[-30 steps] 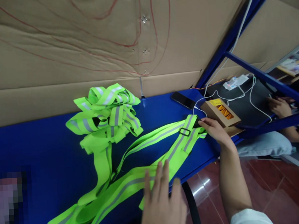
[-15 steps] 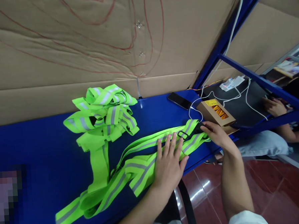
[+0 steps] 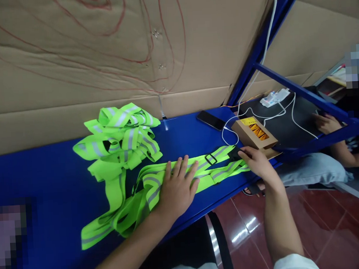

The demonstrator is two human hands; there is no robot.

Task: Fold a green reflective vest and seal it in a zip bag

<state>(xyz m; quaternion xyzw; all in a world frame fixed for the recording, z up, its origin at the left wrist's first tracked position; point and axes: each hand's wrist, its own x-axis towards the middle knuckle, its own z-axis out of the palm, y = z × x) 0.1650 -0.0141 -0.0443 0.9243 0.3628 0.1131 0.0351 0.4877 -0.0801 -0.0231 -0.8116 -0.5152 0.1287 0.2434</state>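
A neon-green reflective strap vest (image 3: 217, 170) lies stretched along the front of the blue table (image 3: 49, 185). My left hand (image 3: 176, 187) lies flat on its folded middle, fingers spread. My right hand (image 3: 256, 162) pinches the vest's right end beside a black buckle (image 3: 211, 159). The vest's left part is bunched into folds near the table's front edge.
A heap of the same green straps (image 3: 119, 137) sits at the back by a cardboard wall (image 3: 103, 54). A black phone (image 3: 210, 120), white cables and a brown box (image 3: 254, 133) lie at the right. Another person's hand (image 3: 326, 122) rests beyond the blue frame.
My left hand has slid left along the vest, pushing its length into folds. The right hand has stayed holding the vest's right end.
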